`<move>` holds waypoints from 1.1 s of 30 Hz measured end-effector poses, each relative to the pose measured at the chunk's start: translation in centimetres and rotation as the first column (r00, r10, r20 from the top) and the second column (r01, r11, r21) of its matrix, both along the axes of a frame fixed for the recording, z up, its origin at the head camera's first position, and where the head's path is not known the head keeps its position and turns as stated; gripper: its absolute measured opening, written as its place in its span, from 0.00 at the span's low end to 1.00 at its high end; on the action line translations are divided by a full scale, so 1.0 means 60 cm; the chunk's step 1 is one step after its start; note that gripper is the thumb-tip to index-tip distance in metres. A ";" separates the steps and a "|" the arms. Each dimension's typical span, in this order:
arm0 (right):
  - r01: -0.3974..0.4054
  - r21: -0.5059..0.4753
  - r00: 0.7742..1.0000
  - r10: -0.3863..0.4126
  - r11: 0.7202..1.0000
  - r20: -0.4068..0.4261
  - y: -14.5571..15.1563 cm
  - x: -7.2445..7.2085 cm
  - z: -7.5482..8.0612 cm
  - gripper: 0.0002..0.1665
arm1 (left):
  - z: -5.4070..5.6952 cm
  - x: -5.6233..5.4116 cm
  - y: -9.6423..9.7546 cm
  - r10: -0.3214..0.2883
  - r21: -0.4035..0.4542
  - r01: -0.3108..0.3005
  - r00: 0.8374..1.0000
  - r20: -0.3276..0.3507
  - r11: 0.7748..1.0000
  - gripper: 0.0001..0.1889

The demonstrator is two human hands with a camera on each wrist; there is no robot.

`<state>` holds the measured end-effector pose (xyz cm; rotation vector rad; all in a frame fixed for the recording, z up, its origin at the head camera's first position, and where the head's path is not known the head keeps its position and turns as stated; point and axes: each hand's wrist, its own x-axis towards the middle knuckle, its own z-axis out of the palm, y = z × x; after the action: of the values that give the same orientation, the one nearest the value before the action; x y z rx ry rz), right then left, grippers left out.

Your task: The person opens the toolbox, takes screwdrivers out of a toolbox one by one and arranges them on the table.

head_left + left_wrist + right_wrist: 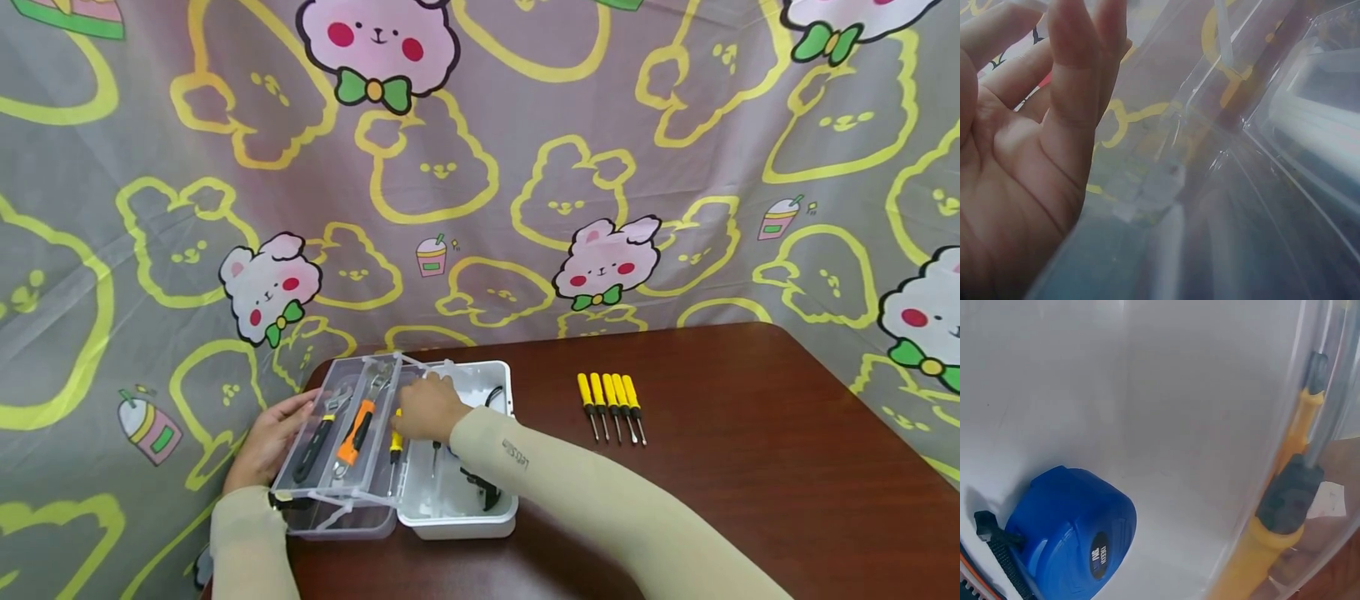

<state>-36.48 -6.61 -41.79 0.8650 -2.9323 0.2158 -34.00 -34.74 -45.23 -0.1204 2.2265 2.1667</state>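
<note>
A toolbox stands open, its white base [453,500] on the right and its clear tray [307,490] raised on the left. The tray holds an adjustable wrench [318,442] with a dark handle and an orange-and-black tool [356,433]. At the tray's right edge my right hand [433,407] grips a yellow-and-black screwdriver [396,442]; most of its fingers are hidden. The right wrist view shows a yellow screwdriver handle [1244,565] close up. My left hand [273,437], fingers extended [1072,81], supports the tray's left side.
Several yellow-handled screwdrivers [611,396] lie in a row on the brown table [720,500]. Inside the white base lie a blue tape measure [1082,531] and a black tool [487,492]. A patterned curtain [517,183] hangs along the table's back and left.
</note>
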 end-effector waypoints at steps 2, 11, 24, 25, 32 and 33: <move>0.005 -0.008 1.000 -0.005 1.000 0.001 0.000 -0.001 0.002 0.20 | 0.002 0.000 0.000 0.003 -0.016 -0.003 1.000 0.010 1.000 0.32; 0.001 -0.031 1.000 -0.001 1.000 0.005 -0.007 0.001 0.001 0.18 | 0.004 0.004 0.000 0.004 -0.047 -0.002 1.000 0.030 0.999 0.35; -0.015 -0.239 0.998 0.031 0.971 0.062 0.004 -0.002 0.000 0.21 | 0.004 0.000 0.003 0.009 -0.074 -0.007 1.000 0.024 0.997 0.36; -0.015 -0.255 0.997 0.033 0.967 0.065 0.006 -0.003 0.000 0.21 | 0.005 0.000 0.003 0.013 -0.075 -0.011 1.000 0.023 0.997 0.36; 0.024 -0.372 0.992 0.024 0.928 0.124 0.011 -0.006 0.004 0.19 | 0.004 0.002 0.004 0.015 -0.083 -0.014 1.000 0.011 0.996 0.37; 0.031 -0.393 0.990 0.027 0.919 0.141 0.012 -0.005 0.006 0.18 | 0.003 0.002 0.005 0.017 -0.082 -0.016 1.000 0.008 0.996 0.37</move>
<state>-36.77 -5.89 -41.46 0.8087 -2.8535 0.8693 -33.88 -34.46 -45.04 -0.1509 2.3181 2.0785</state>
